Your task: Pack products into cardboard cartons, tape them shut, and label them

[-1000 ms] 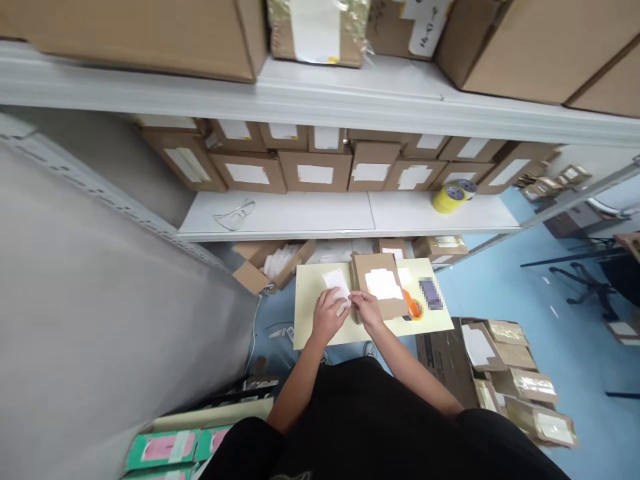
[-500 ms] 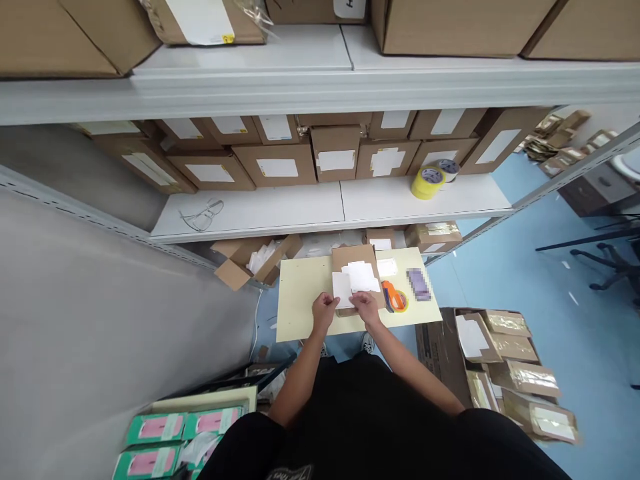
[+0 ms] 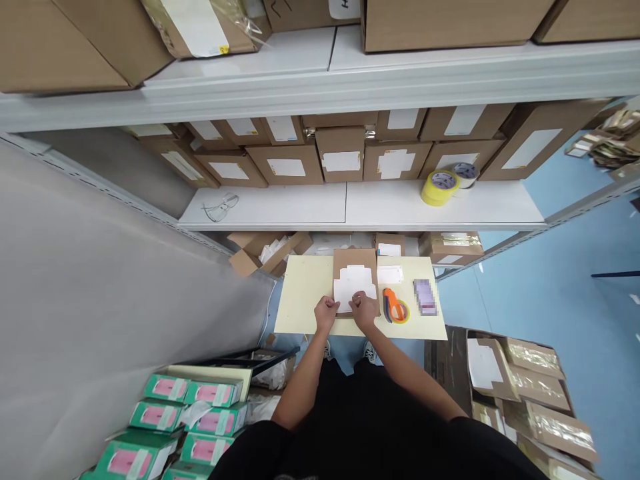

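Observation:
A small cardboard box [image 3: 341, 257] lies on the cream tabletop, white labels [image 3: 356, 283] across its top. The labels overlap with stepped edges and look flat. At the lower left corner of the labels, my left hand [image 3: 326, 315] is closed, thumb and finger pinching the edge. My right hand [image 3: 364, 311] is closed too, its bent fingers on the lower right part of the white label. To the right of the box lies an orange tape dispenser [image 3: 394, 305] with a yellow roll. White label sheets [image 3: 390, 274] lie behind it.
A pixelated purple item [image 3: 425, 297] is on the cream table [image 3: 303, 293]. Yellow tape rolls [image 3: 439, 190] and glasses [image 3: 220, 208] rest on the shelf ahead, before labelled boxes. An open carton [image 3: 245, 262] stands behind left, a carton of packed boxes [image 3: 537, 380] right, green boxes [image 3: 213, 421] lower left.
The white label between my hands has come down flat onto the box beside the other label. My right hand has shifted inward over it. The camera view has shifted slightly.

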`<state>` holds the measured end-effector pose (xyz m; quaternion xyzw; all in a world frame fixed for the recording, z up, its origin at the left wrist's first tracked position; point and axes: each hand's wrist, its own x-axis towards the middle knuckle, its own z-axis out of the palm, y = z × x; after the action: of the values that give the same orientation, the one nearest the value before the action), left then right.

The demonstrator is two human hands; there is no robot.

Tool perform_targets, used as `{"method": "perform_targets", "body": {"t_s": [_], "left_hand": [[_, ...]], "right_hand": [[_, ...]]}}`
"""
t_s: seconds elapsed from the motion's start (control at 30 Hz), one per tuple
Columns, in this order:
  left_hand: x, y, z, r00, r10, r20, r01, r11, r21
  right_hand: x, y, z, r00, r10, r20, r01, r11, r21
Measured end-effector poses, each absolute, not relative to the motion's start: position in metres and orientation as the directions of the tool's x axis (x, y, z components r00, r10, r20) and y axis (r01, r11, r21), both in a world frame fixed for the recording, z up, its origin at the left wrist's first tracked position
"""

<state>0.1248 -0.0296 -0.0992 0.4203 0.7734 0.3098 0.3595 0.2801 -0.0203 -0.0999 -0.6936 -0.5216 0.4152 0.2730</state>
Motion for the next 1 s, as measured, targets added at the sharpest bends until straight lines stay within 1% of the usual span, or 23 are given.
{"method": "perform_targets", "body": {"t_s": [0.2,0.27,0.33,0.4,0.47,0.53,0.57,0.6,0.63,0.7,0.77,0.8,0.9,1.0], "left_hand": [[0.119,-0.038,-0.104,-0.391,0.865,-0.314,0.457,0.479,0.749],[0.118,-0.038,-0.103,-0.375,0.873,-0.313,0.492,0.473,0.731],[0.117,-0.036,-0.099,-0.345,0.883,-0.319,0.559,0.466,0.686],[0.116,-0.033,-0.092,-0.306,0.886,-0.349,0.661,0.461,0.592],[0.113,-0.030,-0.084,-0.278,0.882,-0.381,0.771,0.441,0.459],[0.107,-0.027,-0.076,-0.273,0.876,-0.398,0.841,0.419,0.344],[0.104,-0.026,-0.073,-0.263,0.881,-0.393,0.861,0.398,0.316],[0.101,-0.026,-0.072,-0.234,0.896,-0.378,0.878,0.362,0.314],[0.099,-0.025,-0.071,-0.177,0.919,-0.354,0.893,0.301,0.334],[0.098,-0.023,-0.073,-0.004,0.964,-0.267,0.907,0.116,0.406],[0.102,-0.021,-0.079,0.148,0.973,-0.180,0.890,-0.051,0.454],[0.105,-0.021,-0.082,0.192,0.968,-0.161,0.881,-0.098,0.464],[0.109,-0.023,-0.092,0.250,0.953,-0.172,0.874,-0.146,0.464],[0.092,-0.029,-0.101,0.274,0.946,-0.170,0.859,-0.162,0.485]], "right_hand": [[0.273,-0.026,-0.101,0.024,0.955,-0.296,0.640,-0.242,-0.729],[0.270,-0.026,-0.101,0.014,0.954,-0.300,0.688,-0.227,-0.690],[0.268,-0.024,-0.099,0.015,0.954,-0.298,0.751,-0.207,-0.627],[0.268,-0.022,-0.096,0.031,0.954,-0.298,0.823,-0.193,-0.535],[0.269,-0.021,-0.093,0.059,0.953,-0.298,0.874,-0.193,-0.446],[0.268,-0.021,-0.090,0.087,0.952,-0.293,0.899,-0.202,-0.388],[0.267,-0.022,-0.089,0.097,0.953,-0.286,0.909,-0.202,-0.365],[0.264,-0.023,-0.088,0.106,0.954,-0.279,0.917,-0.202,-0.343],[0.261,-0.024,-0.088,0.116,0.955,-0.273,0.924,-0.205,-0.322],[0.254,-0.027,-0.089,0.149,0.952,-0.268,0.928,-0.228,-0.294],[0.248,-0.032,-0.090,0.196,0.943,-0.269,0.913,-0.276,-0.300],[0.246,-0.035,-0.091,0.222,0.938,-0.268,0.900,-0.302,-0.314],[0.252,-0.049,-0.093,0.311,0.923,-0.228,0.839,-0.379,-0.391],[0.270,-0.067,-0.091,0.439,0.886,-0.151,0.715,-0.446,-0.538]]}}
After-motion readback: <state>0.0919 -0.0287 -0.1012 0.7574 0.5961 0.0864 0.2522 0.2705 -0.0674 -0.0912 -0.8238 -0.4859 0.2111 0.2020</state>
